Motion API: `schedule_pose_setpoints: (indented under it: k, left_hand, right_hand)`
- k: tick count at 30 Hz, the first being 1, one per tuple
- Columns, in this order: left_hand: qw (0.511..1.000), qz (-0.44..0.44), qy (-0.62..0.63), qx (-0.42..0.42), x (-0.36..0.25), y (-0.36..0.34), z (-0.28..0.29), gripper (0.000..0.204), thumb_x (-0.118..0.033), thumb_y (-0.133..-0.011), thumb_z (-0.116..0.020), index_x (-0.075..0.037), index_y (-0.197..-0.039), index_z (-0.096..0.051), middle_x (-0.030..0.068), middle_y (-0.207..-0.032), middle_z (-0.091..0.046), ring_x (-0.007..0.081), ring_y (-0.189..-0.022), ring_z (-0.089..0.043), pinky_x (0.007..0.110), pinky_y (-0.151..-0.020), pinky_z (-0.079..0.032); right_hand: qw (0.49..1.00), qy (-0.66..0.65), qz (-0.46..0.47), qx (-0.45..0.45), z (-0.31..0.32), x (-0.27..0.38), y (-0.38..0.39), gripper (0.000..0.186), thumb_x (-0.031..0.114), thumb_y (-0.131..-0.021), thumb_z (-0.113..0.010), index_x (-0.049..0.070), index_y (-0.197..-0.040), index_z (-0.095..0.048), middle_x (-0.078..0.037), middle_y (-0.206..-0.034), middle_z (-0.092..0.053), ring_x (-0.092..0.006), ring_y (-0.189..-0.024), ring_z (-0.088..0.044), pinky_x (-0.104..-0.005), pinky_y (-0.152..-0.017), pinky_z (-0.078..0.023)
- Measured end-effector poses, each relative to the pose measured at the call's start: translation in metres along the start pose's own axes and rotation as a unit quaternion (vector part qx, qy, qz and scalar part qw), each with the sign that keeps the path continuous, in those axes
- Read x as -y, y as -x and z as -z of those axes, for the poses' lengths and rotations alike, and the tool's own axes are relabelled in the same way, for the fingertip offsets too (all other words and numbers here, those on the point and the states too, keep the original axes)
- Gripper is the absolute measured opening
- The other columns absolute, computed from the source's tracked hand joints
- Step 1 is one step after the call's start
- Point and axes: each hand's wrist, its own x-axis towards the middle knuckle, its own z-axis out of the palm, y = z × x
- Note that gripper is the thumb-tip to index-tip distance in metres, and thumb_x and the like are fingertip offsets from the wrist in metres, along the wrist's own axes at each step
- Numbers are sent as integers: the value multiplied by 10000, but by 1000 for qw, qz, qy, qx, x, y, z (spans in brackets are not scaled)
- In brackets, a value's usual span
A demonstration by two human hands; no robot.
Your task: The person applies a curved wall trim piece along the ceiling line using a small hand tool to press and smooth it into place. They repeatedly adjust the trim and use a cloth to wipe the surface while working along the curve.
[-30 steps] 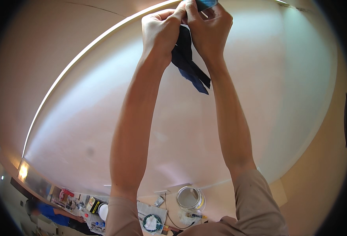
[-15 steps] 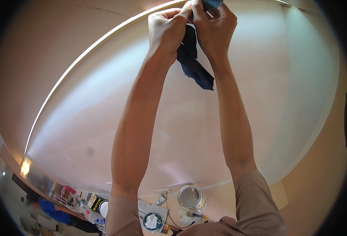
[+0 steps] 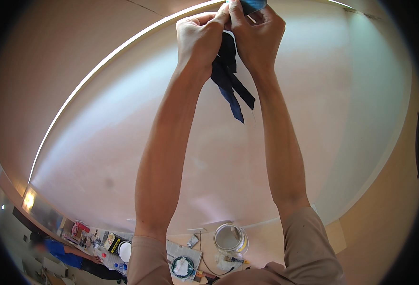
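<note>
Both bare arms stretch straight up and away, meeting at the far top of the view against a pale pinkish wall or ceiling surface [image 3: 124, 142] with a curved light strip [image 3: 100, 66] along its edge. The left hand [image 3: 201, 40] is curled, knuckles turned outward, its fingers [image 3: 209, 21] pinched together on the top of a crumpled dark blue strip of tape or film [image 3: 230, 80]. The right hand [image 3: 257, 35] sits touching it on the right, its fingers closed on the same strip and on a small blue piece [image 3: 252, 5] at the very top edge. 2 loose tails of the strip hang down between the wrists. Near the bottom, between the 2 beige sleeves, a round open paint can [image 3: 230, 238] stands on the floor, with a smaller round tin [image 3: 183, 267] on paper to its left.
</note>
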Motion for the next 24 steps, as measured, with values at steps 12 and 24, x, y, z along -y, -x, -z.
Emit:
schedule_pose_setpoints:
  k: [12, 24]
  left_hand:
    - [998, 42, -25, 39, -11, 0, -6, 393, -341, -1033, -660, -49, -775, -707, -21, -552, -557, 64, -429, -469, 254, -401, -312]
    - [998, 55, -17, 28, -12, 7, 9, 373, -322, -1027, -669, -52, -771, -703, -4, -572, -586, 75, -428, -475, 257, -406, -326]
  right_hand:
    - [999, 24, 16, -24, 4, -2, -4, 147, 86, -953, -676, -56, -953, -711, -135, -837, -748, -148, -799, -705, -320, -741, -569]
    - [1000, 3, 10, -1, -4, 4, 5, 135, 73, -947, -672, -55, -959, -714, -128, -813, -741, -132, -773, -686, -315, -716, -557]
